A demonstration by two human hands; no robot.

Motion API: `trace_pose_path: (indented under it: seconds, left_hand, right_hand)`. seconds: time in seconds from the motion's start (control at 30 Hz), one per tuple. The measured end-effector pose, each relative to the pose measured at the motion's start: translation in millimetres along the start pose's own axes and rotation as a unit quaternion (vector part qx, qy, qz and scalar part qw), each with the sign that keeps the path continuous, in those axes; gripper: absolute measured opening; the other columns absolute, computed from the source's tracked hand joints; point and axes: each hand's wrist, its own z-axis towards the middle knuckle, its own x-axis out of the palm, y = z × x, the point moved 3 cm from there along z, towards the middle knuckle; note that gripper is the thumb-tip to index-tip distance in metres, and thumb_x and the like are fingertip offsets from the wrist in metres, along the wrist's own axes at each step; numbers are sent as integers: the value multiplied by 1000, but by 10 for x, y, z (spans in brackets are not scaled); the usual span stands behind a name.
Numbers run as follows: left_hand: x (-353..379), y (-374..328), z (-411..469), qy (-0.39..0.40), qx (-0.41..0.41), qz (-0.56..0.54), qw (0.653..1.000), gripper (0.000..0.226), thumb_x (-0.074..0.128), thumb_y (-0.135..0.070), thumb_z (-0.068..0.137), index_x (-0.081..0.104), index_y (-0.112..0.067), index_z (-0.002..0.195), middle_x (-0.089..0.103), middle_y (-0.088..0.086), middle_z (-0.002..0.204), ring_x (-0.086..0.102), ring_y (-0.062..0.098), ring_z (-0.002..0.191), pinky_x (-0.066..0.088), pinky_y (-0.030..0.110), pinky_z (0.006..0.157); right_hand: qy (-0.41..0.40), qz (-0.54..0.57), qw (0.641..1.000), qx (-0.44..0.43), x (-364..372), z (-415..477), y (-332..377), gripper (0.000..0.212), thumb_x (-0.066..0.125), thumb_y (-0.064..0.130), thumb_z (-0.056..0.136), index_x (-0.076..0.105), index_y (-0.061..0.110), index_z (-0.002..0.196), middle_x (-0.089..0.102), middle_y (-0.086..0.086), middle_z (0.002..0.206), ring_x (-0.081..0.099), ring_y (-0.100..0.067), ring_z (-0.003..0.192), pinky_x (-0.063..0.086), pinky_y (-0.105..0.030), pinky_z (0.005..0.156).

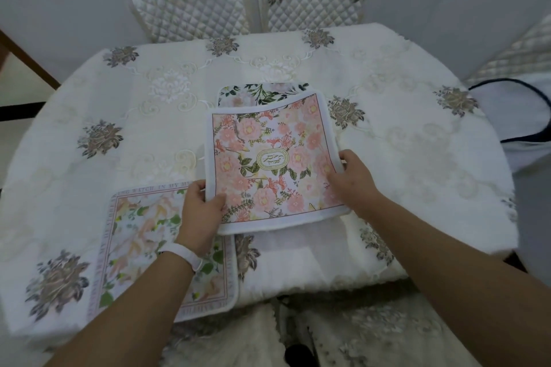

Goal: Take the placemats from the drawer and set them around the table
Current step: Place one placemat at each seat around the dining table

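Placemats are sitting in three spots: the pink floral placemat (269, 164) is hanging above the table's middle, the left hand (199, 211) pinching its near left corner, thumb on top, and the right hand (353, 180) gripping its right edge. A green-leaf placemat (262, 92) is peeking out from behind it at 12 o'clock. At 7 o'clock, the lettered-border placemat (143, 235) is lying flat on the embroidered tablecloth (417, 143). Two quilted chairs (247, 0) are standing at the far side

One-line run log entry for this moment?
step: placing mats | left hand + right hand: holding pink floral placemat over table | laid: lettered-border placemat near-left | green-leaf placemat underneath
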Motion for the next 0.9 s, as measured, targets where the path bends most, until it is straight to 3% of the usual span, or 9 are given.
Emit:
trace_pose_path:
  seconds: [0.13,0.27,0.47,0.6,0.67,0.73,0.8,0.9]
  left_hand:
    - [-132,-40,-295,28,16,-12,999,23,61,-8,93,50,-19,109,62,12,104,64,30,87,58,44,77]
    - [-235,-106,-631,55,51,-13,997,20,60,-8,93,51,-24,101,59,11,97,59,27,78,56,45,75]
    - [-163,-169,-1050,91,69,-26,993,20,58,-6,94,50,-14,111,57,10,93,57,23,73,54,34,66]
    - [81,-257,-1327,122,75,-30,989,21,59,-6,94,49,-12,111,55,6,91,57,21,74,51,29,64]
    - [265,-322,-1470,135,87,-23,987,20,59,-5,93,49,-12,109,56,6,87,56,20,70,49,25,59]
    - [481,-379,-1613,151,98,-18,983,22,59,-3,92,49,-12,109,57,8,85,55,20,67,52,28,58]
    - [726,-406,-1753,169,96,-16,981,24,59,-2,91,49,-13,109,58,10,88,56,24,71,53,40,69]
    - [1107,-417,-1967,186,88,-13,979,24,59,-2,91,49,-12,110,59,8,90,58,25,75,54,45,74]
  right_hand:
    - [-24,5,1000,6,-132,-463,-19,16,56,26,95,52,19,109,63,-3,91,61,-20,70,48,-29,56]
    - [-53,23,998,12,-256,-957,-25,11,56,26,96,52,23,106,62,0,88,60,-17,69,45,-27,53]
    - [-94,40,994,28,-545,-1541,-179,23,57,25,95,51,20,117,63,1,99,63,-18,82,55,-34,67]
    - [-130,45,990,31,-872,-1844,-373,16,57,22,96,52,20,110,62,2,95,60,-12,78,46,-26,57]
    - [-149,40,987,37,-1083,-1974,-485,15,57,22,95,51,20,109,62,3,94,60,-12,78,48,-28,59]
    - [-171,44,983,49,-1319,-2082,-617,16,57,23,95,51,22,110,62,4,95,61,-13,79,50,-29,62]
    - [-188,56,979,58,-1559,-2174,-780,18,57,23,94,51,22,111,62,4,96,62,-13,81,51,-29,64]
    - [-206,80,972,74,-1886,-2270,-1094,23,60,21,91,52,23,112,64,1,101,65,-19,87,56,-39,78]
